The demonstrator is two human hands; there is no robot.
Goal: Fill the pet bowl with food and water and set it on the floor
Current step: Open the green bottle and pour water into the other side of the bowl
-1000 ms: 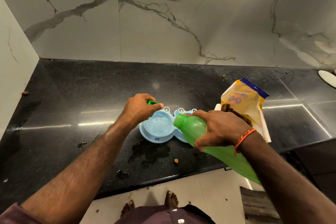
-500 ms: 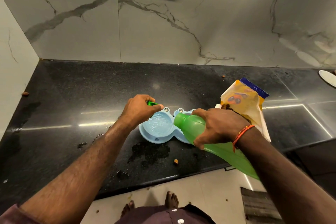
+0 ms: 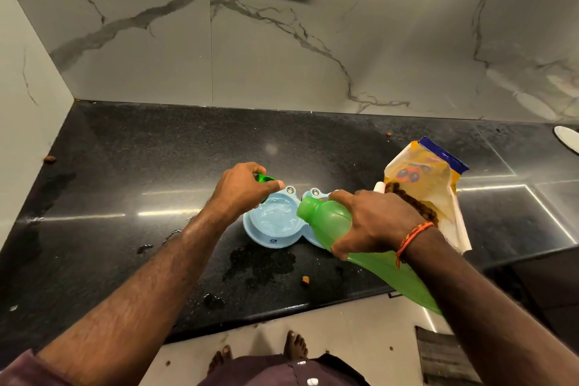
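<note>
Light blue pet bowl [image 3: 273,226]; green bottle [image 3: 369,255]; black speckled counter [image 3: 150,166]; yellow, blue-topped food bag [image 3: 429,178]; grey-veined white marble wall [image 3: 282,50].

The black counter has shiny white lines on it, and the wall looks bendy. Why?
Head view: the lines on the counter are glare, light bouncing off polished stone, with a soft round spot behind the blue bowl; the wide lens bows the wall and counter edges; the picture is dim overall, and the left hand looks slightly soft.
</note>
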